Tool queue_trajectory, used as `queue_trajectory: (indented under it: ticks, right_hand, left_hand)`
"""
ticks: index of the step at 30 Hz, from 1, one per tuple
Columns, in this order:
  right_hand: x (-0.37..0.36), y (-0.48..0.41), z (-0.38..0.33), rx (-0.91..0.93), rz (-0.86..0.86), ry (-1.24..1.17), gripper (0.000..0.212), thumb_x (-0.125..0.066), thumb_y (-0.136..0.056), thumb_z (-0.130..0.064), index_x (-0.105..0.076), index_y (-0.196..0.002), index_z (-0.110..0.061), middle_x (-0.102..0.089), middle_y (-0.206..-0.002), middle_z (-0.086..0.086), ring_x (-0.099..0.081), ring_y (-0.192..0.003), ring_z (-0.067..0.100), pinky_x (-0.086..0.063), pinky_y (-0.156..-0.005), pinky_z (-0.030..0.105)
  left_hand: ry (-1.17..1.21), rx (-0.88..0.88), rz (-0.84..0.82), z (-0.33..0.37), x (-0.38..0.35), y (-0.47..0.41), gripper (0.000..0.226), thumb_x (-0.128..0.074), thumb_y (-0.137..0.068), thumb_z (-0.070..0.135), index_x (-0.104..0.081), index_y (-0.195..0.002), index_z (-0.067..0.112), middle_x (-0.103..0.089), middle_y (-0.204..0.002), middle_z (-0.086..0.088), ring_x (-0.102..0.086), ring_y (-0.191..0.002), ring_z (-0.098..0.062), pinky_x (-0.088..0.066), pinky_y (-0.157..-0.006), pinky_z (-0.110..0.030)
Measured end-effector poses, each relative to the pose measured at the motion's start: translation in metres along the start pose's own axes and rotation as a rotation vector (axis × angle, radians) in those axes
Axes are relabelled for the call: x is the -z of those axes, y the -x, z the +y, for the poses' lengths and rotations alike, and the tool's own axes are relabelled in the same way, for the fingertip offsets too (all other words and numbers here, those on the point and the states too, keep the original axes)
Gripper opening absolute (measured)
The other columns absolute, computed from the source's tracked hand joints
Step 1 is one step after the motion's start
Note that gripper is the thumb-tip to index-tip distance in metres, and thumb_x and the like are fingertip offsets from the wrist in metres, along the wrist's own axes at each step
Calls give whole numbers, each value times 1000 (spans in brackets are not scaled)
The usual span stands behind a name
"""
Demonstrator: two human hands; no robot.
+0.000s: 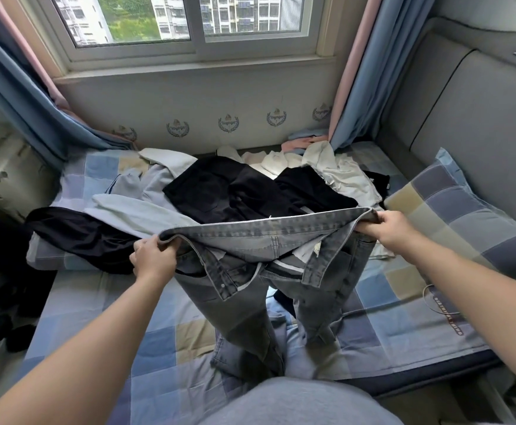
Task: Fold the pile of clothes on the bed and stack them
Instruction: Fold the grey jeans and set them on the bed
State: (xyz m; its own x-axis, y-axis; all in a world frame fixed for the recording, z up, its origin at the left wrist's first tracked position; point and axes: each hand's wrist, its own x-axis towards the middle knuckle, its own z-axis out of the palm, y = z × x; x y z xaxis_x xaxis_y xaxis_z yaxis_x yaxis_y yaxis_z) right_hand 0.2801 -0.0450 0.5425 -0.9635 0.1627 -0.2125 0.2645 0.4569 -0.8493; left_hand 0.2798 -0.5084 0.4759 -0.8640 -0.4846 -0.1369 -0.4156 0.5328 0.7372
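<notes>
Left hand (154, 256) and right hand (384, 227) each grip an end of the waistband of the jeans (250, 271), held stretched above the bed (165, 342). Fly open; legs hang onto the sheet. Unfolded pile (235, 188) lies just behind.

The head camera looked forward and down over the bed (82, 332), close above it, facing the window (189, 26) at twelve o'clock, headboard (480, 124) at three.
</notes>
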Motion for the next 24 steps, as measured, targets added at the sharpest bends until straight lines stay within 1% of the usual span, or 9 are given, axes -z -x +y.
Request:
queue_trajectory:
  ticks: [1,3,6,8,12,15,17,20,24]
  right_hand:
    - [0,1,-3,-34,-20,-93,6,-76,-88,-16,-70,-86,-17,-66,-76,-2,-57,-70,11,-43,-63,20]
    - [2,2,-12,-87,-78,-257,6,-74,-87,-13,-72,-92,-15,-74,-88,5,-66,-86,22,-49,-82,32]
    - [11,4,-30,-61,-203,-474,28,-76,-76,-10,-73,-103,-3,-74,-109,18,-70,-102,32,-52,-101,45]
    - [20,4,-43,-25,-250,-517,36,-75,-72,-7,-71,-106,1,-72,-112,21,-70,-102,33,-54,-99,43]
    - [36,-1,-76,66,-234,-435,26,-61,-86,8,-69,-110,3,-73,-104,19,-72,-92,30,-60,-86,39]
    - [47,-3,-113,154,-174,-382,20,-61,-87,9,-69,-103,0,-75,-85,9,-72,-68,18,-58,-55,25]
    - [59,-5,-141,216,-152,-393,18,-78,-78,-6,-73,-95,-6,-76,-84,7,-72,-69,18,-61,-62,27]
    - [86,-10,-191,281,-84,-347,51,-91,-62,-31,-75,-103,-6,-76,-102,15,-73,-89,28,-61,-83,39]
    - [129,-11,-281,405,45,-367,39,-80,-78,-23,-66,-109,-5,-75,-105,14,-74,-90,24,-60,-77,33]
  left_hand:
    - [130,1,-21,4,1,0,20,-65,-93,41,-68,-96,21,-63,-107,-12,-57,-103,-33,-46,-83,-40]
    - [373,5,-66,18,5,3,17,-62,-98,31,-67,-98,14,-66,-93,-7,-59,-89,-26,-47,-70,-34]
    - [425,-48,-27,40,18,3,14,-59,-101,29,-65,-92,20,-66,-89,2,-61,-87,-19,-50,-79,-36]
    - [451,-86,-9,52,27,-3,15,-59,-101,27,-64,-87,26,-67,-90,5,-63,-93,-21,-51,-88,-39]
    - [442,-157,29,80,47,-18,15,-60,-101,28,-66,-97,15,-69,-97,-5,-63,-98,-24,-52,-89,-39]
    - [439,-225,87,115,68,-28,18,-60,-101,26,-65,-101,9,-67,-97,-5,-60,-93,-21,-47,-83,-34]
    - [445,-246,106,143,87,-35,20,-60,-100,27,-65,-97,8,-66,-86,-1,-59,-84,-19,-47,-78,-35]
    - [427,-322,131,196,127,-44,27,-59,-100,30,-65,-93,5,-64,-82,-3,-58,-80,-21,-47,-74,-35]
    - [364,-365,178,292,203,-45,33,-59,-98,39,-66,-108,8,-66,-95,-9,-62,-88,-26,-52,-83,-37]
